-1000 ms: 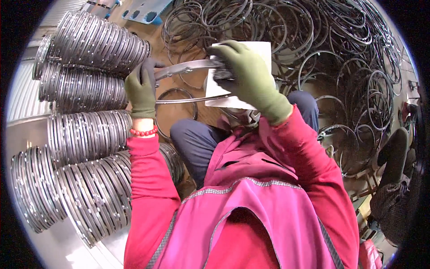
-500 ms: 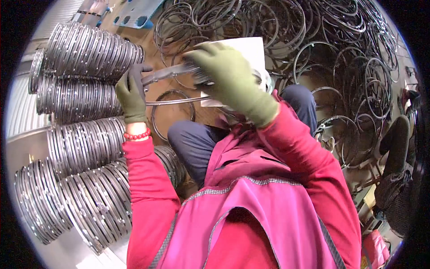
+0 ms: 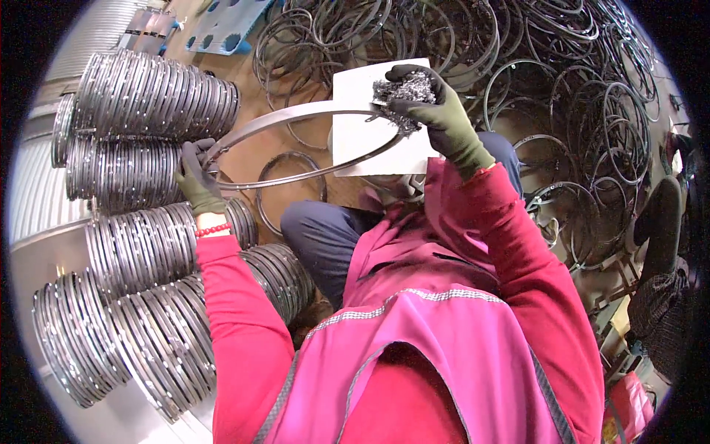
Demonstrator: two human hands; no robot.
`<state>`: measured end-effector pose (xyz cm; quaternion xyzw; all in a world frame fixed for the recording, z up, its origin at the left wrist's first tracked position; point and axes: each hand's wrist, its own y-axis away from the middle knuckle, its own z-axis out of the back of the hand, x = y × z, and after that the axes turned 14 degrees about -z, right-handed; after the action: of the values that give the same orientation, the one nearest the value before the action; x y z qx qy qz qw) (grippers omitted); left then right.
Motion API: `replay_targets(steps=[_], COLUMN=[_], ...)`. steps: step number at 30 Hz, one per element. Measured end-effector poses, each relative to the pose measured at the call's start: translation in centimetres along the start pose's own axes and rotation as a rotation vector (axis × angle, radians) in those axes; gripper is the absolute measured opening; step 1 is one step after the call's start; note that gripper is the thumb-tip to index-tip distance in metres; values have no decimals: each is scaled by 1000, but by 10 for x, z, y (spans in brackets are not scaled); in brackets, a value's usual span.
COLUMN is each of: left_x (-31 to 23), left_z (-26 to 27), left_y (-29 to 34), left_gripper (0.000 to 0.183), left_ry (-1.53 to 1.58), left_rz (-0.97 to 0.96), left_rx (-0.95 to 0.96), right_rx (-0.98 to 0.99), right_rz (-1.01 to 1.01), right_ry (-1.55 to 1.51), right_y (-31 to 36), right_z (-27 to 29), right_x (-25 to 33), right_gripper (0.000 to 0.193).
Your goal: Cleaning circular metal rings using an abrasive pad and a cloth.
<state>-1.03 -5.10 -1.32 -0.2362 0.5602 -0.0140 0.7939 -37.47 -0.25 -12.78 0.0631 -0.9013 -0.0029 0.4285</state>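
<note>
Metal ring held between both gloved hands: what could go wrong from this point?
The left hand grips the ring only at its far edge, so rubbing from the steel wool in the right hand might twist it loose. A dropped ring could land among the loose rings on the floor or knock the stacked rings beside it.

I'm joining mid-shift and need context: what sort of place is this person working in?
Probably a small metalworking workshop. Neat rows of stacked metal rings lie on the left, and a tangled heap of loose rings covers the floor on the right. The left hand holds one ring while the right hand presses steel wool to it.
</note>
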Motion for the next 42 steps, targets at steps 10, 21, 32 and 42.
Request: replay_targets(steps=[10,21,32,42], left_x=[-4,-33,-28,-53], left_z=[-32,-69,-36,-101], left_y=[8,5,-44,-61], left_gripper=[27,34,45,41], left_ry=[169,-142,-748,-530], left_rz=[22,-157,-1188,-205], left_rx=[-84,178,789,724], right_rx=[-366,-210,-989,-993], right_rz=[730,721,-471,-843], right_ry=[829,822,649,605], right_y=[4,59,270,289], right_z=[-36,-6,338,291], right_x=[36,83,-142,-190], right_gripper=[59,57,56,71])
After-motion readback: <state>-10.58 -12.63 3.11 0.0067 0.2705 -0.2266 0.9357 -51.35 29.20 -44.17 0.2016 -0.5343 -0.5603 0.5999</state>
